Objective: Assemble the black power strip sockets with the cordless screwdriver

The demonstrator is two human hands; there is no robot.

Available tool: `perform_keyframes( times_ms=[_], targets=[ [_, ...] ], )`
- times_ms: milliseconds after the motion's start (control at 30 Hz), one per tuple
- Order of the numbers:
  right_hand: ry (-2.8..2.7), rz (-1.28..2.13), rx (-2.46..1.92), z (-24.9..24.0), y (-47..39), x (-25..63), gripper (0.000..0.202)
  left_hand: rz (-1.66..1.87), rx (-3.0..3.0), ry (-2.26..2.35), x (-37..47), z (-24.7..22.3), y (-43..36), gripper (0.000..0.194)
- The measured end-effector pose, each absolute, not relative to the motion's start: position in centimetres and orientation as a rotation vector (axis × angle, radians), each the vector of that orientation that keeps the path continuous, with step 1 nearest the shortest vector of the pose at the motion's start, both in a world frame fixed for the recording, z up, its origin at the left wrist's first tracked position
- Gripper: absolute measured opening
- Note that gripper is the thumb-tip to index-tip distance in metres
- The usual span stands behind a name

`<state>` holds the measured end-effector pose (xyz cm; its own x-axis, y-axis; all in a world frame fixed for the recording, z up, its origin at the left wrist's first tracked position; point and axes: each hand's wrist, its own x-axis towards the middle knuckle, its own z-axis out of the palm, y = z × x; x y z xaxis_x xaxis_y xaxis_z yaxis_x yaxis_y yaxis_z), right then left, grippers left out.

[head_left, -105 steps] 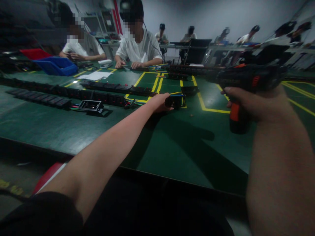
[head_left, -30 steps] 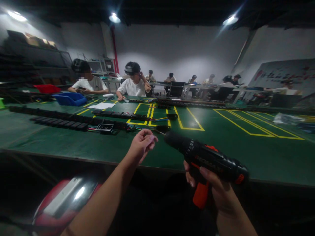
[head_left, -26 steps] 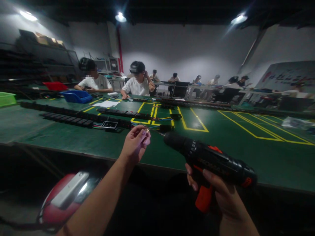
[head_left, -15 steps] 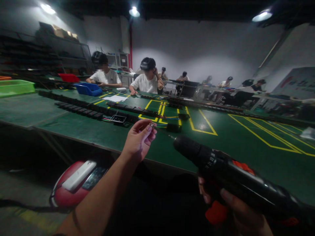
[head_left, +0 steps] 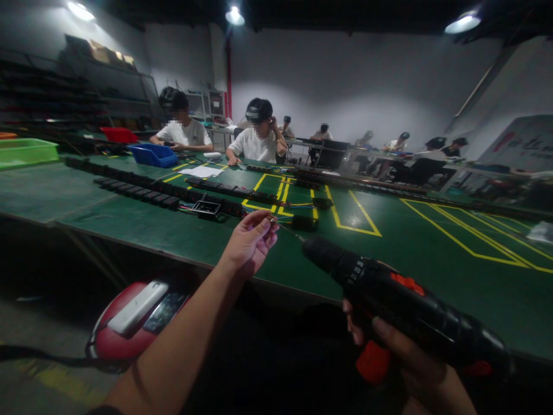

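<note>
My left hand (head_left: 254, 242) is raised over the near edge of the green table, thumb and fingertips pinched on a small shiny metal piece (head_left: 271, 219), too small to name exactly. My right hand (head_left: 401, 346) is wrapped round the grip of a black and orange cordless drill (head_left: 389, 294). Its chuck (head_left: 317, 251) faces left, and a thin bit points at the pinched fingertips; whether the bit touches the metal piece I cannot tell. Just beyond my left hand lie a black block (head_left: 305, 223) with coloured wires and a dark strip of modules with a metal frame (head_left: 206, 208).
Yellow tape lines mark the green table (head_left: 389, 253). A blue bin (head_left: 153, 155), a red bin (head_left: 120, 135) and a green tray (head_left: 28, 151) stand at the left. Below the edge, a red stool (head_left: 116, 343) carries a white device. Co-workers sit across the table.
The drill has shifted slightly left, bringing its bit closer to my left fingertips. My left hand has moved a little to the right, still pinching the metal piece.
</note>
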<state>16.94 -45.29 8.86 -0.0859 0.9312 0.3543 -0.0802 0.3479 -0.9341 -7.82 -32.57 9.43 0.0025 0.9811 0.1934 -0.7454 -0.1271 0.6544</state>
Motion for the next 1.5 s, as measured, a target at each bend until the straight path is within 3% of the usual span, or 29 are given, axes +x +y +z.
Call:
perform_keyframes(
  times_ms=[133,400,933,1233,1500],
  targets=[
    [-1.343,0.999,-0.875,9.5,-45.8,16.7,0.059,1.539,0.771,0.389,-8.1,9.3,-32.4,0.034],
    [-1.222,1.013,-0.957,10.4,-46.6,15.9,0.072,1.513,0.759,0.380,-7.7,9.1,-32.7,0.032],
    [-1.235,1.013,-0.885,9.3,-46.0,15.7,0.066,1.448,0.557,0.376,-6.4,8.8,-33.0,0.024],
    [-1.396,1.097,-0.778,8.5,-45.1,17.0,0.027,1.399,0.526,0.305,-6.1,9.1,-33.0,0.017],
    [-1.298,1.132,-0.828,8.2,-45.6,16.6,0.028,1.388,0.428,0.254,-5.8,9.6,-33.2,0.012]
  ],
)
